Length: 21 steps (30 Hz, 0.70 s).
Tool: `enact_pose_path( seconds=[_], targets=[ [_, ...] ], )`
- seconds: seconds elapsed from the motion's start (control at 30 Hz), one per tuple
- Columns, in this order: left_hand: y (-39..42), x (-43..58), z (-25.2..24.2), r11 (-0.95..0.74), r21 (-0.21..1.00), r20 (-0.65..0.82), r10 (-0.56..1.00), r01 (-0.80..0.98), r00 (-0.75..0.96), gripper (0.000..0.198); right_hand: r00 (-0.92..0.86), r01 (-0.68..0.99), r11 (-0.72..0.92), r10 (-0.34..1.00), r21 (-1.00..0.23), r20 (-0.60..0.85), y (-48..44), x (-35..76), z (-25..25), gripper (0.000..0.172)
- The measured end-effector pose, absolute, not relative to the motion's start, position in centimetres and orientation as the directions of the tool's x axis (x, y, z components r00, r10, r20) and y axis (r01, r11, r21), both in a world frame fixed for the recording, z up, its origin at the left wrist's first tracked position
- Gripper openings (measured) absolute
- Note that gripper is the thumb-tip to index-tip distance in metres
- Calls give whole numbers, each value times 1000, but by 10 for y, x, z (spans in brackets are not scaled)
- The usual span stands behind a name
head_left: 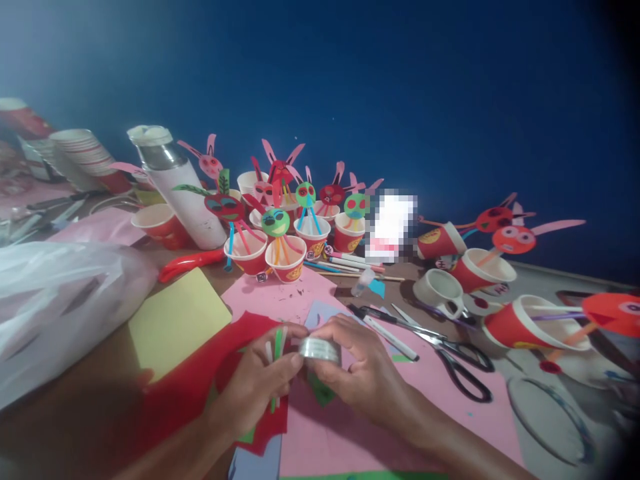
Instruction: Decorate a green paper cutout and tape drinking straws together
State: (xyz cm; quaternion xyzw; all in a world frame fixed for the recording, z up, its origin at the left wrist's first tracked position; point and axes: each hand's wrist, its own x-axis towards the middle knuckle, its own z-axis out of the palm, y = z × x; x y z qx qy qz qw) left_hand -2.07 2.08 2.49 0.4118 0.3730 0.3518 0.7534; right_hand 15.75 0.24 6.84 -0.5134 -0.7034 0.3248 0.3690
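Note:
Both hands meet over pink paper [320,440] at the near middle of the table. My right hand [363,373] is closed round a roll of clear tape [320,350]. Between the fingers of my left hand [260,377] are thin green and white strips [279,343], and its thumb and fingertips touch the tape roll's left side. Beneath the left hand lies a cut piece of red paper [267,427]. Some green paper [320,390] shows under the tape roll.
Black-handled scissors [465,367] and a white marker [393,339] lie to the right. Red paper cups [287,263] with paper-faced figures stand at the back. A white bottle [185,193], yellow paper [180,320] and a plastic bag [65,307] are on the left; a white mug [435,293] stands right.

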Motion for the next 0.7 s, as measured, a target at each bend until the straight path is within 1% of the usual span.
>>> enact_pose_path(
  seconds=[0.1,0.17,0.2,0.23,0.3,0.37,0.5,0.57,0.7],
  targets=[
    [21,-21,22,407,887,-273,845,-220,461,36,-162,476,202,977,-856,141,0,155,66,8],
    [22,-20,22,411,874,-266,851,-258,453,34,-106,400,121,991,-909,85,-1,154,61,17],
    [22,-19,23,410,869,-259,854,-277,450,34,-93,351,94,993,-931,65,-1,154,59,19],
    [23,-18,24,408,866,-253,857,-290,449,33,-99,310,90,993,-947,62,0,155,56,18],
    [24,-17,26,407,861,-241,855,-305,460,33,-140,260,145,984,-955,111,2,158,54,9],
    [25,-16,29,418,853,-243,848,-313,471,33,-167,265,223,969,-938,183,5,161,54,5],
    [26,-18,31,470,827,-284,823,-308,492,28,-193,359,323,943,-875,269,10,165,57,7],
    [27,-18,31,488,816,-286,807,-311,516,26,-225,373,368,926,-852,302,11,164,57,7],
    [28,-18,31,507,797,-289,797,-328,531,33,-252,396,427,902,-813,351,12,161,55,10]
  ],
)
